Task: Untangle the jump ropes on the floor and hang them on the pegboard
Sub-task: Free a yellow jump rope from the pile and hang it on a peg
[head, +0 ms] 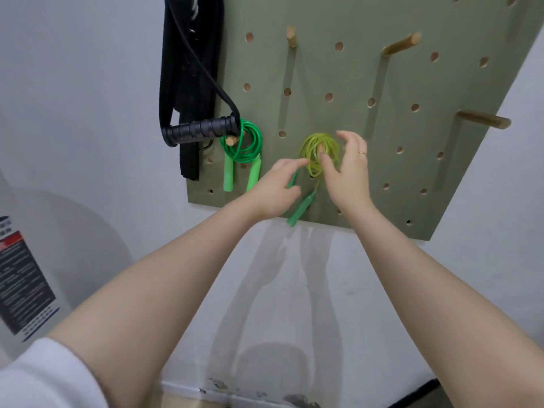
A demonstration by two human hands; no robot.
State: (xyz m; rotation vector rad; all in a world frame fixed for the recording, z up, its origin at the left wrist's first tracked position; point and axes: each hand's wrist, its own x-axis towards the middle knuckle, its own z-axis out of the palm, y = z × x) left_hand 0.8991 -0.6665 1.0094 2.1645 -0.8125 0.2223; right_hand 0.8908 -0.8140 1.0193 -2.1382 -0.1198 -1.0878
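- So both hands are up at the pegboard (pixel 368 119), working on the yellow-green jump rope (pixel 319 154), which is coiled and looped over a wooden peg (pixel 320 148) right between the two hands.
- Right hand (pixel 348 169) is spread fairly wide, fingers loosely curved around the right side of the coil, thumb tip up against the loops near the peg. Looks like touching more than gripping, nothing actually clamped in it. There's a gold ring (pixel 362 153) on one finger.
- Left hand (pixel 275 188) reaches in from the lower left, index finger stretched toward the coil's left edge, other fingers relaxed. One green handle (pixel 300 209) of that rope dangles just below and between the hands; the second handle (pixel 293 181) pokes out behind the left fingers. Can't tell if the hand is touching it.
- Left of the left hand, a darker green jump rope (pixel 245 142) already hangs coiled on its own peg, both handles down.
- Further left and above that, a black strap with a grip handle (pixel 200 131) hangs at the board's edge.
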